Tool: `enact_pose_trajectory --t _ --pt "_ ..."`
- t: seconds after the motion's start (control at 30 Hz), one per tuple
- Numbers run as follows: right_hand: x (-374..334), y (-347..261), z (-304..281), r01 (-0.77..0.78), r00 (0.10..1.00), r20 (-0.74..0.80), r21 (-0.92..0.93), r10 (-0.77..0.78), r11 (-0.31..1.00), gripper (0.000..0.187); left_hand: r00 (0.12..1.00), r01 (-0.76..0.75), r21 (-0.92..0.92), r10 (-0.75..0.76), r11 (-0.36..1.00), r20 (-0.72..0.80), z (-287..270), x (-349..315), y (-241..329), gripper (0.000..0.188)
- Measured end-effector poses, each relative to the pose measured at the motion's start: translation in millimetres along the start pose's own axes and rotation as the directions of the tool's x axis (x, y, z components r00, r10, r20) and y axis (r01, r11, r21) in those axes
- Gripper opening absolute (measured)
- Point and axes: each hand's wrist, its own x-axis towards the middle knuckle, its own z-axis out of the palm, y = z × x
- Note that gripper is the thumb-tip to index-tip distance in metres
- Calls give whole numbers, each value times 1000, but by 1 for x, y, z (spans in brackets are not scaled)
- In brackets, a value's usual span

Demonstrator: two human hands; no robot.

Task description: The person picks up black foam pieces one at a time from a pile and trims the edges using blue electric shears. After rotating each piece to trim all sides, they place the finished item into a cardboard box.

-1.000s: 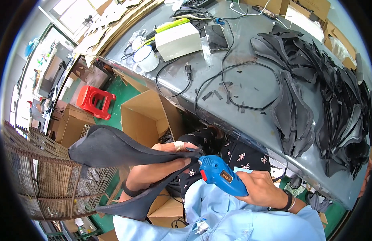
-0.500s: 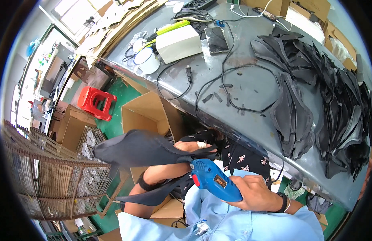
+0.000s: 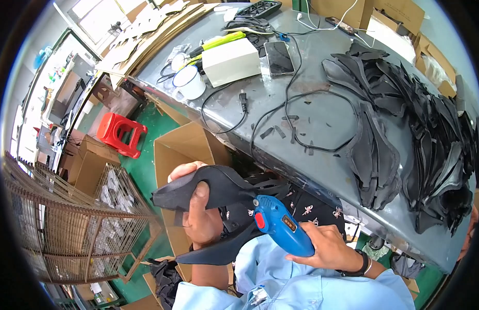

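My left hand point(image 3: 199, 214) pinches a curved black foam piece point(image 3: 226, 185), its thumb on the near face and its fingers wrapped over the far edge. A second black flap point(image 3: 213, 253) hangs below, across my left forearm; whether it belongs to the same piece I cannot tell. In my right hand point(image 3: 327, 247) is a blue handheld power tool point(image 3: 286, 227) with a red button and a small display. The tool's head sits at the right end of the foam piece, and its working tip is hard to make out.
On the grey table point(image 3: 322, 170) lie a large heap of black foam pieces point(image 3: 436, 139), small scraps, a looped cable, a phone point(image 3: 279, 58), a white box point(image 3: 231, 63) and an enamel mug point(image 3: 189, 81). A cardboard box point(image 3: 182, 144), wire cage point(image 3: 79, 227) and red stool point(image 3: 121, 134) stand left.
My left hand has gone from behind the foam piece near the tool to a grip farther left, thumb now in front. The piece has shifted right, and the tool slightly right.
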Motion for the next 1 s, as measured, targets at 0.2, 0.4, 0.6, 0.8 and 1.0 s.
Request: enact_pose_trajectory --t 0.2,0.4,0.6,0.8,1.0 --pt "2 -5 1 1 1000 -12 114 0 993 63 1000 -6 -76 6 997 5 2 -16 -16 34" --pt "4 -12 2 -27 1000 -2 169 28 985 65 998 -42 -21 40 999 -49 1 -29 -26 37" --pt "5 -17 0 -40 998 -34 169 47 985 62 997 66 -107 -70 992 -39 16 -36 -17 32" --pt "4 -10 8 9 994 -108 -49 -15 999 57 987 163 142 -160 976 -33 9 -35 -8 36" --pt "3 -11 7 61 984 -157 -167 -88 984 53 934 309 234 -341 922 109 6 -23 10 29"
